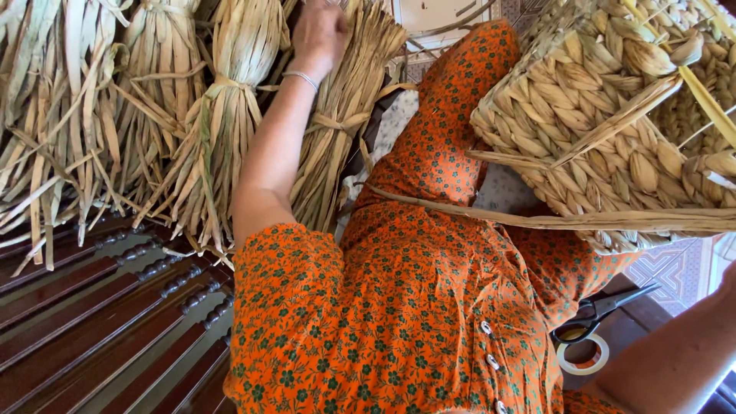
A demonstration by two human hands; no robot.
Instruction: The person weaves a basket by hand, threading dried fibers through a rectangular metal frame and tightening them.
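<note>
Wooden bench point(92, 322), four reed bundles point(230, 115)

The left hand point(318, 34) reaches up onto a tied bundle point(345, 115) of dried leaves, with more bundles point(192, 107) side by side to its left, lying on a slatted bench point(100, 322). A woven basket point(613, 123) sits at the right on the lap, a long strand point(537, 218) running under it across the lap. Scissors point(602, 310) and a tape roll point(583, 354) lie below the basket, just beside the right forearm.
</note>
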